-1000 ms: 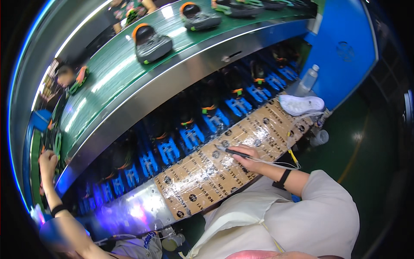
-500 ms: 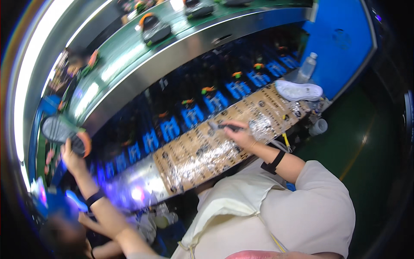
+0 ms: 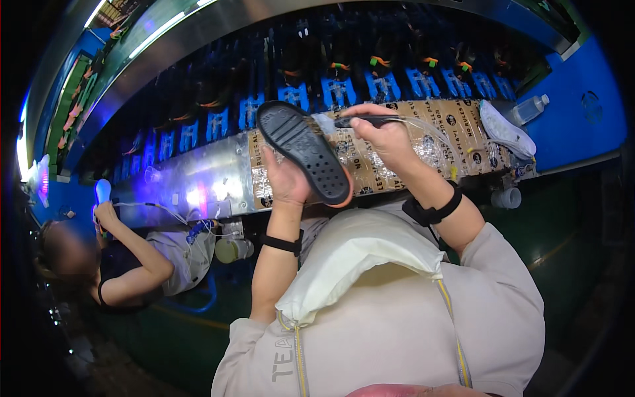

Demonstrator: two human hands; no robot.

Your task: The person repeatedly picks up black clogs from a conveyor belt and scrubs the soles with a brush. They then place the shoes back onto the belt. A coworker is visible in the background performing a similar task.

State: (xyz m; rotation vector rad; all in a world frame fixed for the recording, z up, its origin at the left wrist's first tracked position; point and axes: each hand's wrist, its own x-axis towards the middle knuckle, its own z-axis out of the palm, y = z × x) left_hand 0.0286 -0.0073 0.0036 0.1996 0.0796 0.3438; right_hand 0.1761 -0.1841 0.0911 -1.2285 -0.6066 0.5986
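Note:
My left hand [image 3: 289,180] holds up a black shoe sole [image 3: 307,155] with an orange edge at its lower end. It grips the sole from the left side, with the thumb showing and the other fingers mostly hidden behind. The sole stands tilted, its ridged and dimpled face toward me. In my right hand [image 3: 393,142], closed round the dark handle, is a brush [image 3: 364,121]. Its pale bristles reach the sole's upper right edge; whether they touch is unclear. A clear thin tube [image 3: 433,129] trails from the handle to the right.
Beneath my hands lies a bench covered in printed brown cardboard [image 3: 423,152], metal [image 3: 221,169] further left. A white sole-shaped piece [image 3: 506,129], a clear bottle [image 3: 531,109] and a cup [image 3: 506,198] are at right. Behind runs a row of blue clamps [image 3: 339,92]. A co-worker [image 3: 135,264] sits left.
My left hand has come from the conveyor at far left to in front of me, bringing the sole. The brush in my right hand is now beside it. My view has turned.

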